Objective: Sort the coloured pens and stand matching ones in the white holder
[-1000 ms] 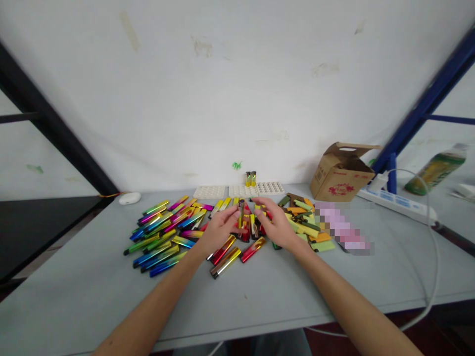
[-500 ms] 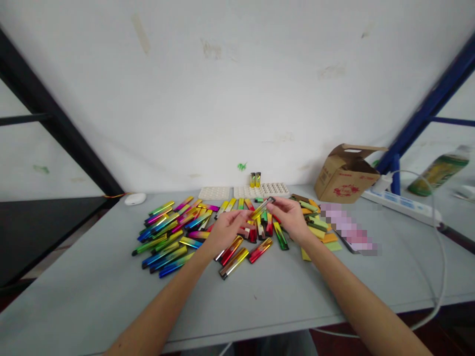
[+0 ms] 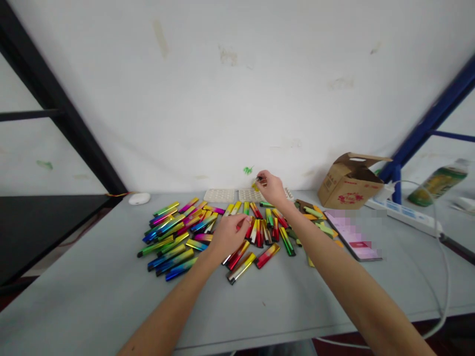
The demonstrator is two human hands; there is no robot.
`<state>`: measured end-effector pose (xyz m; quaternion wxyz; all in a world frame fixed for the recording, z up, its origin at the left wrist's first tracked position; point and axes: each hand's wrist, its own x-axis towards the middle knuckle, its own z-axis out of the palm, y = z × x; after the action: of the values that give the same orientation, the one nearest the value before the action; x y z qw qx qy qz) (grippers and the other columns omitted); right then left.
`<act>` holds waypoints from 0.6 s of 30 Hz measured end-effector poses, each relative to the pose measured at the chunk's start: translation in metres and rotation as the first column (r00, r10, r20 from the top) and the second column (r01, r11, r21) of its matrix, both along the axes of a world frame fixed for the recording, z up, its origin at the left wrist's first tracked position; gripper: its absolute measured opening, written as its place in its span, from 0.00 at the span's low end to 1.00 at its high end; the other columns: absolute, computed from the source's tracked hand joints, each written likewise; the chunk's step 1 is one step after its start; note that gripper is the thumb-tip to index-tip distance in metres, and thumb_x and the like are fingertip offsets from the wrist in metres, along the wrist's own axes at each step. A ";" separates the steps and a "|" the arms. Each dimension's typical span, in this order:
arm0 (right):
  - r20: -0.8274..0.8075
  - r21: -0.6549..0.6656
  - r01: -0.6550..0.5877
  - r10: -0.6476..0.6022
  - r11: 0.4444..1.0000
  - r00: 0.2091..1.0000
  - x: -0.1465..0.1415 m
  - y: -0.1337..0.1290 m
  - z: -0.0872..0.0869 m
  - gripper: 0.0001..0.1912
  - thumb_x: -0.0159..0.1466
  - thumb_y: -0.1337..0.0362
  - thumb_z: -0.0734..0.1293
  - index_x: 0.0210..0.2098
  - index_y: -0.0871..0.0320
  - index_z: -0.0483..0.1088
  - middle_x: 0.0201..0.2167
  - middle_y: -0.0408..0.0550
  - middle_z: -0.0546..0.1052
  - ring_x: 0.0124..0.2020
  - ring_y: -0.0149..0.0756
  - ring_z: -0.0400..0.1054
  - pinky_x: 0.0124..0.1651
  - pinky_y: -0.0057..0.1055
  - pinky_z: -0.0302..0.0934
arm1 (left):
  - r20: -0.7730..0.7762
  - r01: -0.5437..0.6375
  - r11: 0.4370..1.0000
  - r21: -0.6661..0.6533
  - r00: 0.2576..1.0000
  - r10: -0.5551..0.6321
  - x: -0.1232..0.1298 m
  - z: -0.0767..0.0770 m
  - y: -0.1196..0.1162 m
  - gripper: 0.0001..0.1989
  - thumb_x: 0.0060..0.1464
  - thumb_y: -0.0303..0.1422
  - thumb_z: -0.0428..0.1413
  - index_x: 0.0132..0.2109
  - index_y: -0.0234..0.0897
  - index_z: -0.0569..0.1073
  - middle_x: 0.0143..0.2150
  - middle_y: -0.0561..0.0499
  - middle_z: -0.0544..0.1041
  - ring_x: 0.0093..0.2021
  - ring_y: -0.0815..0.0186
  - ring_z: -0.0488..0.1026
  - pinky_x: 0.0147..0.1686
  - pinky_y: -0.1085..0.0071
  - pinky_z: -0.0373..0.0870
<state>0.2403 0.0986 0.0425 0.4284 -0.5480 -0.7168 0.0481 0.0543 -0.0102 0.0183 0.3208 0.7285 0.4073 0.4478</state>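
Note:
My right hand (image 3: 270,187) reaches to the back of the table, fingers pinched on a yellow lighter (image 3: 255,186) with a dark top, over the middle white tray (image 3: 245,196) of small holes. The fingers hide much of the lighter and the lighters standing there. Low over the pile, my left hand (image 3: 230,233) has its fingers curled and thumb drawn in; what they hold, if anything, is hidden. Around it lie many shiny lighters: blue-yellow ones (image 3: 177,262) to its left, red and green ones (image 3: 267,255) to its right.
Another white tray (image 3: 218,196) lies at the left. Further right are yellow-green and orange pieces (image 3: 323,227), a phone (image 3: 352,235), an open cardboard box (image 3: 347,190), a power strip (image 3: 404,216) and a bottle (image 3: 438,183). A white case (image 3: 139,199) sits back left.
My right hand has carried the lighter from between both hands back to the tray. My left hand has let go of it and stays over the pile. The view has shifted slightly.

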 end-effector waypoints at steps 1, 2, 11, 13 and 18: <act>0.080 -0.002 0.011 -0.011 1.000 0.997 -0.002 0.002 0.000 0.11 0.60 0.65 0.63 0.43 0.56 0.69 0.37 0.49 0.78 0.38 0.38 0.72 0.43 0.34 0.64 | -0.013 -0.002 1.000 0.015 1.000 0.002 0.001 0.000 0.000 0.11 0.55 0.36 0.54 0.28 0.39 0.76 0.24 0.51 0.74 0.25 0.64 0.67 0.27 0.74 0.58; 0.151 -0.001 0.027 -0.026 1.000 0.988 -0.004 0.003 -0.001 0.11 0.61 0.66 0.63 0.44 0.56 0.69 0.38 0.49 0.78 0.40 0.39 0.72 0.45 0.35 0.63 | -0.020 -0.003 1.000 0.023 1.000 0.003 0.001 0.000 0.000 0.12 0.56 0.36 0.53 0.29 0.39 0.77 0.24 0.51 0.74 0.25 0.64 0.67 0.27 0.73 0.58; 0.371 0.060 0.103 -0.118 0.993 0.921 -0.011 0.014 -0.011 0.13 0.62 0.65 0.63 0.46 0.58 0.72 0.41 0.54 0.77 0.49 0.45 0.63 0.53 0.40 0.54 | 0.062 -0.015 0.992 -0.126 0.998 0.023 0.007 -0.002 0.003 0.12 0.57 0.36 0.51 0.32 0.37 0.77 0.28 0.49 0.78 0.24 0.66 0.71 0.25 0.73 0.64; 0.392 0.091 0.100 -0.128 0.991 0.911 -0.012 0.017 -0.014 0.12 0.63 0.65 0.63 0.45 0.58 0.72 0.41 0.54 0.77 0.50 0.45 0.63 0.54 0.40 0.53 | 0.068 -0.002 0.989 -0.145 0.998 0.012 0.007 -0.001 0.002 0.12 0.57 0.35 0.51 0.32 0.36 0.77 0.28 0.49 0.78 0.23 0.66 0.71 0.24 0.73 0.65; 0.423 0.131 0.089 -0.137 0.987 0.896 -0.010 0.022 -0.021 0.10 0.62 0.66 0.64 0.43 0.58 0.73 0.40 0.53 0.77 0.50 0.44 0.63 0.53 0.38 0.52 | 0.156 0.048 0.970 -0.240 0.988 -0.010 0.010 -0.003 0.002 0.12 0.58 0.34 0.50 0.33 0.35 0.75 0.27 0.49 0.77 0.22 0.67 0.72 0.24 0.72 0.68</act>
<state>0.2304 0.1203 0.0215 0.2908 -0.5617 -0.7622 -0.1379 0.0643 -0.0080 0.0155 0.4443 0.6531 0.4223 0.4446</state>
